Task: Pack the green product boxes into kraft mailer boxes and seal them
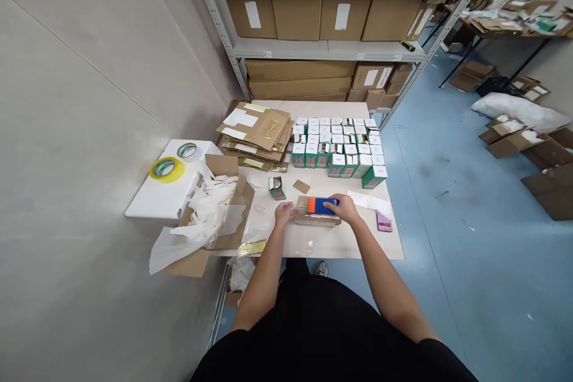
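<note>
A small brown cardboard box (317, 221) lies near the front edge of the table, between my two hands. My right hand (344, 208) grips the right end of a blue-and-orange oblong block (323, 206) over the top of that box; its exact kind does not show. At the left end of the cardboard box is my left hand (285, 213), fingers extended and holding nothing, close to or touching it. Beyond the left hand stands a small green carton (277, 188) with its top open. A small flat piece of brown cardboard (301, 186) lies behind the box.
Several green-and-white cartons (337, 161) stand in rows at the back. Flattened cardboard (259, 125) is stacked left of them. An open carton of white paper (210, 209) and tape rolls (167, 169) are at left. A pink phone-like item (384, 221) lies right. Shelving (329, 49) rises behind.
</note>
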### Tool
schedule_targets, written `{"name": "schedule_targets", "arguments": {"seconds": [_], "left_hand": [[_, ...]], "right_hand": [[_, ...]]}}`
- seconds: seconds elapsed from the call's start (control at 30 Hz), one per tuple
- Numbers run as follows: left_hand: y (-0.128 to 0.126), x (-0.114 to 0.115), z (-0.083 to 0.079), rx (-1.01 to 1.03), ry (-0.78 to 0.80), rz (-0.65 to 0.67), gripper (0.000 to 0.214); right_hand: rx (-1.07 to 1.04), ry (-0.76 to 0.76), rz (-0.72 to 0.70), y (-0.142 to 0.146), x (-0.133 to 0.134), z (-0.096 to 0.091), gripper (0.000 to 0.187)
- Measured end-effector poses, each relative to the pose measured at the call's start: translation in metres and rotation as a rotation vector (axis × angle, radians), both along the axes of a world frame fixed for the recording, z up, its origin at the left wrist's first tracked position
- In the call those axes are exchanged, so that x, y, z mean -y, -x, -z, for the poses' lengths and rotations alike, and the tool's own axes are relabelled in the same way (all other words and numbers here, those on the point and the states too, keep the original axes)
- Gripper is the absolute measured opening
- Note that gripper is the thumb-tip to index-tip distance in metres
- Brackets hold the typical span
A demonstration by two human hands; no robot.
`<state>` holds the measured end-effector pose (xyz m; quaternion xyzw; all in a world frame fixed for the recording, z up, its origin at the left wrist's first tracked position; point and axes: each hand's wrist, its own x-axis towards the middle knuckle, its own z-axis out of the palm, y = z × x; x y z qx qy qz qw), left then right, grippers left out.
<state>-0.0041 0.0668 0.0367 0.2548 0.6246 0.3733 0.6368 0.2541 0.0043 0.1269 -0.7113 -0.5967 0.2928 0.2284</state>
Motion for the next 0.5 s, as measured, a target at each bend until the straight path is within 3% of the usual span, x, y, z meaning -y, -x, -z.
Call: {"name": "schedule_targets", "arguments": {"seconds": [0.2,0.5], "left_hand": [[0.004,0.000,0.004,-0.146,0.010,0.050,0.022],[0.019,-0.002,0.007,-0.236,-0.015,0.079,0.027]], "right_hand": [[0.083,0.105,0.034,0.005,0.000,0.014,0.028],[0.117,0.123,-0.012,0.005,-0.011,0.023,0.027]]}}
